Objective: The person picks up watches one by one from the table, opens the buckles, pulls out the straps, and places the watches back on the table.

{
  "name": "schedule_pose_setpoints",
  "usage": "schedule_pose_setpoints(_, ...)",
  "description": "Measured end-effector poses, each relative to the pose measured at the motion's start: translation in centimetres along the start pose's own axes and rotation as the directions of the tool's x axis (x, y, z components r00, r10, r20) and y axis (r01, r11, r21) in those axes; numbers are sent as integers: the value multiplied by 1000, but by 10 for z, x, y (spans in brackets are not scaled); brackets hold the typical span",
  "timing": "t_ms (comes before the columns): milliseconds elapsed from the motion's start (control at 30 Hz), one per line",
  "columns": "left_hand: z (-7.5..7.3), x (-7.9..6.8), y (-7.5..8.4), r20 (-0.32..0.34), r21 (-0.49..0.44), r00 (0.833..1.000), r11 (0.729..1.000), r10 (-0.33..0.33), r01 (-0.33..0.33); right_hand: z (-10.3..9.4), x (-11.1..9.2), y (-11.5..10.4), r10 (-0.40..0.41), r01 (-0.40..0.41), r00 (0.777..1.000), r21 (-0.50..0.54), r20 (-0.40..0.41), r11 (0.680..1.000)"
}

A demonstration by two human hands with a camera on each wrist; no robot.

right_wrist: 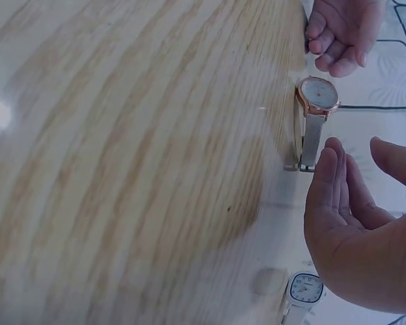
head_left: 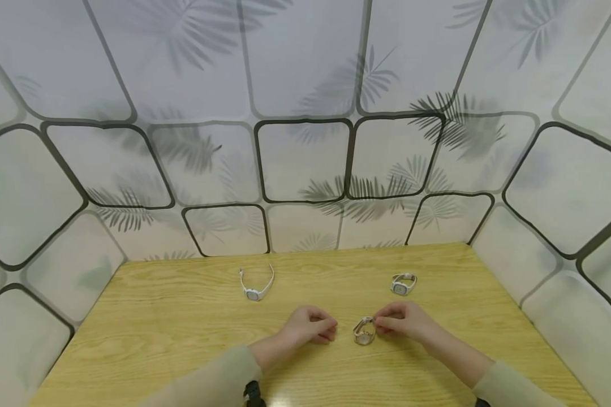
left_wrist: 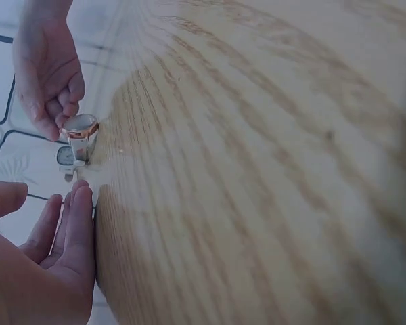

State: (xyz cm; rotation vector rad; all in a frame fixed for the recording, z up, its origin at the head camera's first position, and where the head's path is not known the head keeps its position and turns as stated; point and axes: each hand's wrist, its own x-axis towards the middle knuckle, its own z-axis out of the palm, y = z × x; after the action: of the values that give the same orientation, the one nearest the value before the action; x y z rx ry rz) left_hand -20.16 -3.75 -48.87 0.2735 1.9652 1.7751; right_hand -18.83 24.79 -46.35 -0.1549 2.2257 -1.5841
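A rose-gold watch (head_left: 364,338) with a round pale dial and a light strap stands on the table between my hands. Beside its right edge is my right hand (head_left: 406,321), fingertips right at the strap. In the right wrist view, the straight fingers of my right hand (right_wrist: 355,210) reach the buckle end of the watch (right_wrist: 319,95), and the thumb stands apart from them. My left hand (head_left: 310,326) rests low over the wood left of the watch, holding nothing. Its fingers extend loosely in the left wrist view.
A white watch (head_left: 253,294) lies with its strap spread at the back left of the wooden table (head_left: 183,316). Another white watch (head_left: 400,288), its strap looped, lies at the back right beyond my right hand. Patterned cloth walls (head_left: 305,158) enclose the table's back and sides.
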Motion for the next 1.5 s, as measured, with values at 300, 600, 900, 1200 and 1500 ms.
schedule_pose_setpoints(300,8,2,-1,-8,-14,1000,1000,-15,15,-2,-1,8,-3,3,1000,-13,-15,1000)
schedule_pose_setpoints(600,14,6,1,6,-41,999,998,-37,37,-6,-1,14,23,-22,1000,14,-14,1000)
schedule_pose_setpoints(900,18,8,1,-5,-45,999,998,-46,46,-1,3,15,-10,9,1000,46,27,999)
schedule_pose_setpoints(1200,23,10,-1,6,-56,999,998,-38,39,6,5,14,37,-37,999,59,-13,998)
schedule_pose_setpoints(1500,24,11,0,9,-50,999,998,-47,47,10,3,11,51,-51,999,78,1,996)
